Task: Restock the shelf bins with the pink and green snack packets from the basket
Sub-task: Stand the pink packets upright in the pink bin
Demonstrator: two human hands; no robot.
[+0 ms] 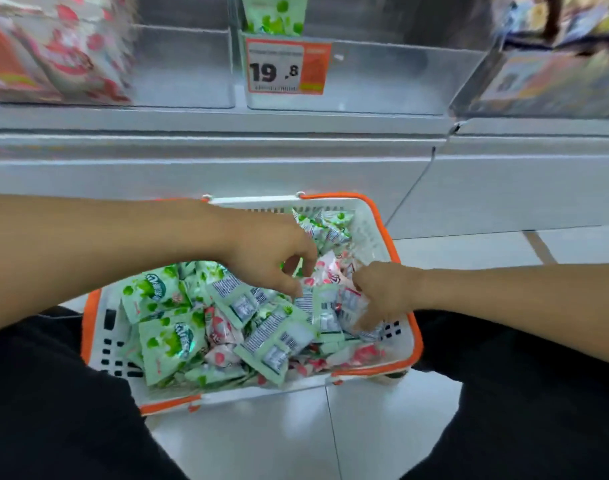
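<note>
Head view: both hands' fingers (367, 320) among basket (405, 308) packets (325, 308).

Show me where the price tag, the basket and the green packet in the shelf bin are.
price tag (285, 68): head view, on the white panel by the printed 19.8.
basket (380, 216): head view, on the orange rim at its far right corner.
green packet in the shelf bin (276, 13): head view, on the packet's front face.
</note>
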